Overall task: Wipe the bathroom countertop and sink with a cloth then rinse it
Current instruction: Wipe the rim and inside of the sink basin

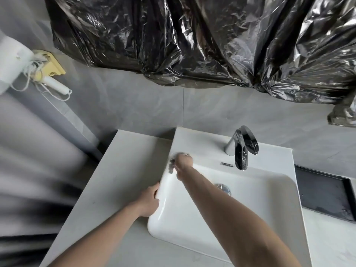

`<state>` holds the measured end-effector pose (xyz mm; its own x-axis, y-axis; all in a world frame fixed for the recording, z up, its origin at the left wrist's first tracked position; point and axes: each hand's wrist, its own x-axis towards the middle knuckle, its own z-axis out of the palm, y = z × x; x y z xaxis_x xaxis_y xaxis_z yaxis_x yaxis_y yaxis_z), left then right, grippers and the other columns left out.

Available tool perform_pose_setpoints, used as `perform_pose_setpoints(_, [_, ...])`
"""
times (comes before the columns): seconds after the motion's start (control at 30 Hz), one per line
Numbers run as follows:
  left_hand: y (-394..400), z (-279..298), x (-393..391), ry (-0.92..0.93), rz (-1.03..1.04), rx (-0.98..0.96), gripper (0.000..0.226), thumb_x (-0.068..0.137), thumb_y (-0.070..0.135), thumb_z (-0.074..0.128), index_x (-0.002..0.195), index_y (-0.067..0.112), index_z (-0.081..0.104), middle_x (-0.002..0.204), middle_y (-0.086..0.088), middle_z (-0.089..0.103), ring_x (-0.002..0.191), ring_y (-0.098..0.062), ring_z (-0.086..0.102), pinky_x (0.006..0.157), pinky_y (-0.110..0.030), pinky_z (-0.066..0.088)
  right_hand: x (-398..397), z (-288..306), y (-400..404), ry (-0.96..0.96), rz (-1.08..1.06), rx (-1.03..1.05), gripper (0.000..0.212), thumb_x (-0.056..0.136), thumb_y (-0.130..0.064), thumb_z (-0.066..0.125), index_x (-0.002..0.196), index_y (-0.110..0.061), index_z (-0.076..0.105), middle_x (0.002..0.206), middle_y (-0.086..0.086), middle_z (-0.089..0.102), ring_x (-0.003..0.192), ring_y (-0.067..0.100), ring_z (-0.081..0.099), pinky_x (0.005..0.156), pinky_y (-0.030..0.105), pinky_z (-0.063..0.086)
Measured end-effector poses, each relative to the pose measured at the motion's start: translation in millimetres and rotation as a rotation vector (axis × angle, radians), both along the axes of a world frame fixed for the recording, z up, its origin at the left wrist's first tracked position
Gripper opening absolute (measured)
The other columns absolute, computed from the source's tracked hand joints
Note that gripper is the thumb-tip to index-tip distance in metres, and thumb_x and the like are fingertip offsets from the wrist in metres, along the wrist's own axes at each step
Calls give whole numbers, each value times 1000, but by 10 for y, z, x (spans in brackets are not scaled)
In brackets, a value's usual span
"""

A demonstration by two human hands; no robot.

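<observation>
A white rectangular sink (202, 234) sits on a pale grey countertop (115, 170). My right hand (184, 160) reaches across the basin to the sink's far left rim and grips a small grey cloth (171, 165), pressing it on the rim; the cloth is blurred and mostly hidden under my fingers. My left hand (149, 199) rests against the sink's left outer edge, fingers curled round the rim. A chrome faucet (240, 149) stands at the back of the sink, and a chrome drain (223, 187) shows in the basin beside my forearm.
Black plastic sheeting (192, 39) covers the wall above. A white hair dryer with a yellow holder (48, 72) hangs at the left. A dark tray (325, 191) lies on the counter to the sink's right. Grey tiled wall stands behind.
</observation>
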<state>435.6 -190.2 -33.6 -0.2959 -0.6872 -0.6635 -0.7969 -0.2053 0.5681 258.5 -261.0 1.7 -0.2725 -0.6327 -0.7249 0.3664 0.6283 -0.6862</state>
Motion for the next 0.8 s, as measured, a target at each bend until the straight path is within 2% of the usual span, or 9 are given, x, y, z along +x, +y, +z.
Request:
perform_pose_setpoints(0.07, [23,43,-16,23,11,12,72,84,7,43,149,36,47,137,14,64,129,-13,59,111,-31,45,-142,-19,80,26,-78,32,26,95,8,33,85,1,55,51,12,55,27,20,48,29,19,35])
perform_pose_setpoints(0.17, [38,102,-46,53,11,16,70,90,3,44,150,39,44,137,14,62,129,-13,58,108,-26,44,-537,-173,166,43,-220,112,33,99,5,28,76,3,52,38,13,47,23,19,40,30,17,30])
perform_pose_setpoints(0.27, [20,103,-27,52,6,27,72,89,5,45,152,39,42,139,15,62,131,-13,57,110,-27,43,-743,-246,256,62,-247,127,39,96,7,27,65,1,50,36,9,45,35,20,38,34,19,28])
perform_pose_setpoints(0.37, [11,64,-6,83,24,36,72,88,4,46,153,35,44,136,14,66,126,-11,61,114,-33,45,-635,-318,315,219,-125,137,34,96,4,31,70,1,51,52,15,52,38,23,45,33,21,32])
perform_pose_setpoints(0.47, [18,124,-19,127,41,68,67,95,-3,47,155,28,43,140,9,63,129,-9,58,109,-22,43,-312,-416,403,342,108,13,25,93,-1,33,86,-11,55,69,17,61,49,24,54,42,26,39])
perform_pose_setpoints(0.53, [22,143,-15,152,47,79,65,97,-4,46,154,26,43,140,7,63,127,-8,58,96,-9,44,-88,-474,415,402,363,-142,40,85,-10,36,110,-24,65,102,14,73,73,25,61,64,34,52])
perform_pose_setpoints(0.63, [37,129,13,177,60,89,64,98,-5,45,154,25,44,138,5,65,125,-7,60,82,-1,45,60,-401,425,483,617,-207,64,89,-12,40,150,-29,47,144,12,59,114,31,63,103,42,52])
perform_pose_setpoints(0.77, [48,154,18,194,70,73,63,99,-5,47,154,25,43,137,7,64,128,-7,58,106,-17,45,-38,-354,740,598,814,-214,38,109,-30,36,140,-24,56,139,12,63,118,32,63,89,26,46])
perform_pose_setpoints(0.8, [51,159,22,194,64,78,62,100,-6,46,154,24,43,136,6,64,128,-9,58,110,-21,43,-59,-370,878,593,873,-216,38,110,-34,35,140,-25,57,143,9,61,125,28,61,94,22,43])
